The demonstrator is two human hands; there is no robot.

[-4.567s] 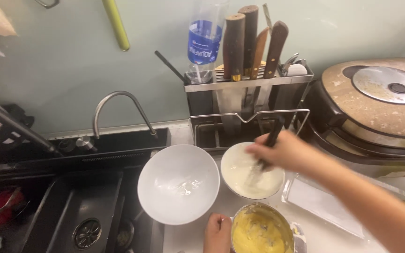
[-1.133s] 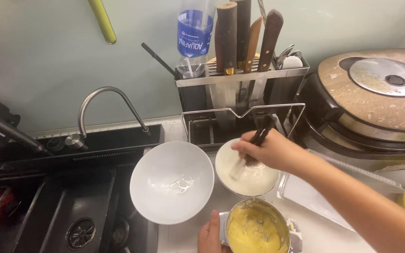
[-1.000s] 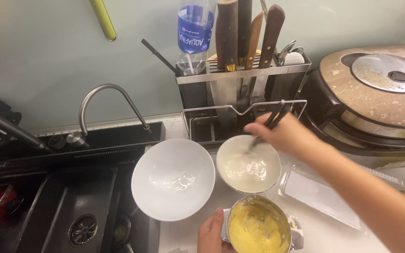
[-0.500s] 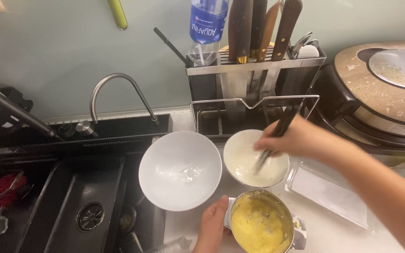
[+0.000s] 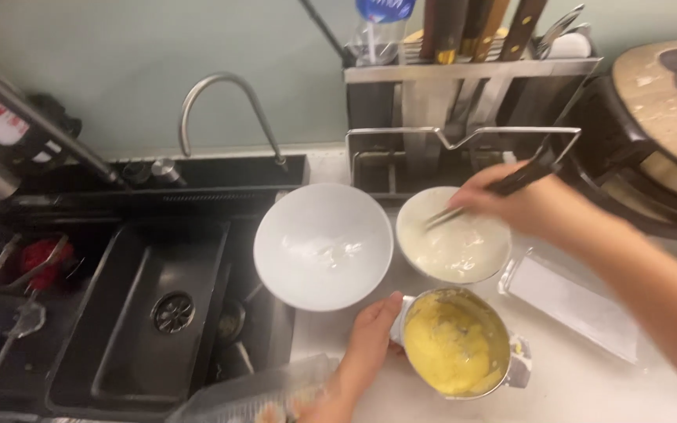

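A pair of dark chopsticks [image 5: 503, 188] is gripped by the closed fingers of the right hand [image 5: 526, 207], tips dipped into the small white bowl [image 5: 454, 235] of pale batter. The metal cup [image 5: 456, 343] of yellow mixture, near the counter's [image 5: 581, 376] front edge, is touched by the left hand [image 5: 370, 337]. A large white bowl [image 5: 323, 247] is set beside the sink [image 5: 150, 313].

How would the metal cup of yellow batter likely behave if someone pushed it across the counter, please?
The metal cup looks nearly full of yellow batter, so probably heavy for its size. Its smooth steel wall may feel slippery. The left hand rests on its side, perhaps steadying it.
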